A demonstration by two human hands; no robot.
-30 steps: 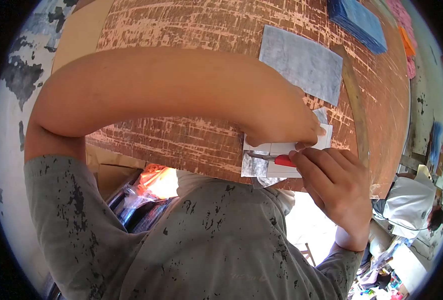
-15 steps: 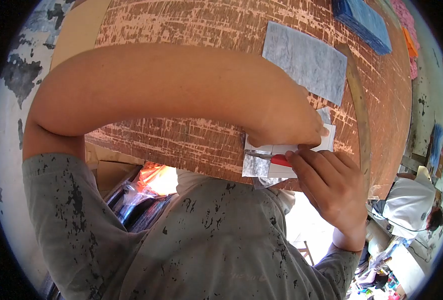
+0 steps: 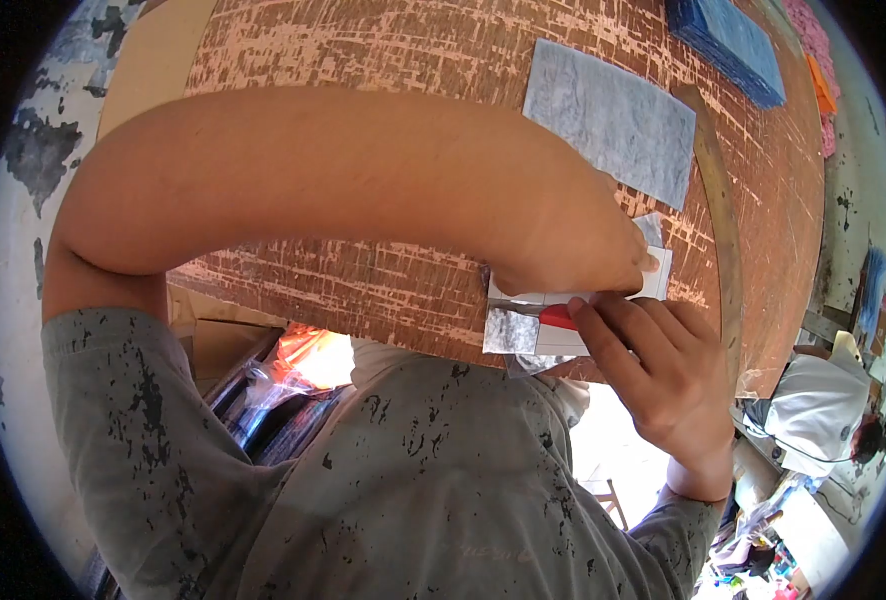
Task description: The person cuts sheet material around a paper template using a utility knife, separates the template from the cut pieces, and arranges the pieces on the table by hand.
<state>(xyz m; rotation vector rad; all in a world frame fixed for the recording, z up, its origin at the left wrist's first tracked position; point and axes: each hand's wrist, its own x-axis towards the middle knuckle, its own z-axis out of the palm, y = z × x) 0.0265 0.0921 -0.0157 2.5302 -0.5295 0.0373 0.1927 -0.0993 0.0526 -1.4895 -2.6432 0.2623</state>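
Note:
My right hand is closed around a knife with a red handle. Its thin blade points left over a white sheet marked with fine lines. A silvery marbled patch shows at the sheet's left end. My left arm reaches across the table, and my left hand presses on the same sheet just beyond the knife. Its thumb and one fingertip show wide apart; the other fingers are mostly hidden. Crumpled clear plastic sticks out under the sheet's near edge.
A grey marbled sheet lies beyond my left hand on the scratched brown table. To its right runs a long worn strip. A blue stack stands at the far right. Cardboard lies at the far left.
The knife has shifted slightly, its blade now lying closer to my left hand and showing less. My left hand stays pressed on the sheet.

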